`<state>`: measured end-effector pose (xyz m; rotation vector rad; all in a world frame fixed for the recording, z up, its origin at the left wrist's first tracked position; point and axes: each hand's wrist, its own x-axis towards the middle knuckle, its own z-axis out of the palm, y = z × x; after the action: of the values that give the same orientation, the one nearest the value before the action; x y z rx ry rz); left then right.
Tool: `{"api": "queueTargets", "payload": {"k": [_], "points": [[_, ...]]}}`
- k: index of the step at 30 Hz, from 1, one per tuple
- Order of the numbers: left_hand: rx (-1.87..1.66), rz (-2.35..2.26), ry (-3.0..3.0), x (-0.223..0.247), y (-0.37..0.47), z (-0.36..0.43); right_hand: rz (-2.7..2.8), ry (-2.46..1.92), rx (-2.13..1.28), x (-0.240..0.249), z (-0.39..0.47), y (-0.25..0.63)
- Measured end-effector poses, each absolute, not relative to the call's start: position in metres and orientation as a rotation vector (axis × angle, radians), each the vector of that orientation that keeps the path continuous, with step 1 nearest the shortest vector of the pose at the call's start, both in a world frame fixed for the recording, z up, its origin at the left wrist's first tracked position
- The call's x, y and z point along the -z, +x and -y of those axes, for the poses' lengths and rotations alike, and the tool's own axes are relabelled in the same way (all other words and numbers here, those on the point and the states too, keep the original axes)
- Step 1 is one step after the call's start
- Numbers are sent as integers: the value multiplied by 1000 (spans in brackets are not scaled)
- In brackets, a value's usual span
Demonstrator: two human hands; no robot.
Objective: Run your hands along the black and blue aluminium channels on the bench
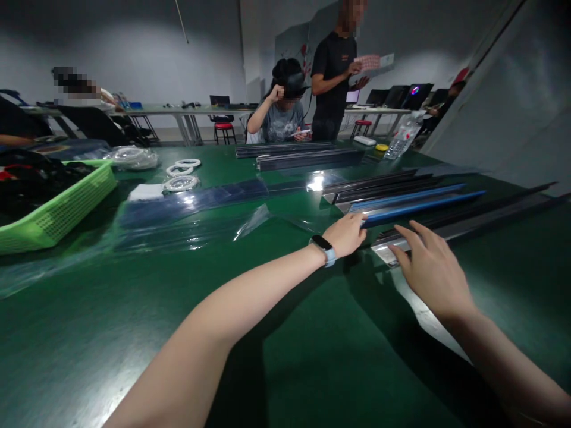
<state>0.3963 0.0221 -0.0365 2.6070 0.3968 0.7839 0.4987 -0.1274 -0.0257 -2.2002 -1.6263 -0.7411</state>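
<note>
My left hand (345, 235), with a dark-faced band on its wrist, is closed at the near end of a long blue strip (423, 208). Its fingertips are partly hidden behind the hand. To the right, my right hand (432, 267) is open, fingers apart, above the near end of a silver-grey profile (384, 253); whether it touches the profile I cannot tell. Long black strips (379, 185) lie side by side just beyond the blue one. All of them rest on the green table (303, 333).
Clear plastic film (214, 229) spreads left of the strips, with white rings (181, 183) behind it. A green basket (57, 208) stands far left. More dark profiles (307, 159) and a water bottle (404, 135) lie farther back. Two people (332, 77) are across the table.
</note>
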Motion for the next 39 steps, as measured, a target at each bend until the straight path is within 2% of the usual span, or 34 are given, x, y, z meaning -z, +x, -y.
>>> {"api": "queueTargets", "payload": {"k": [8, 17, 25, 31, 39], "points": [[-775, -570, 2588, 47, 450, -24, 1447, -2341, 797, 23, 131, 497], [-746, -648, 2569, 36, 445, -24, 1430, -2257, 834, 35, 130, 502], [-973, -625, 2657, -6, 382, -8, 1473, -2084, 898, 26, 125, 482], [-939, -713, 2741, -32, 311, -11, 1643, -2004, 916, 15, 100, 461], [-1018, -714, 2814, -53, 259, 4, 1701, -1915, 1004, -11, 59, 447]]}}
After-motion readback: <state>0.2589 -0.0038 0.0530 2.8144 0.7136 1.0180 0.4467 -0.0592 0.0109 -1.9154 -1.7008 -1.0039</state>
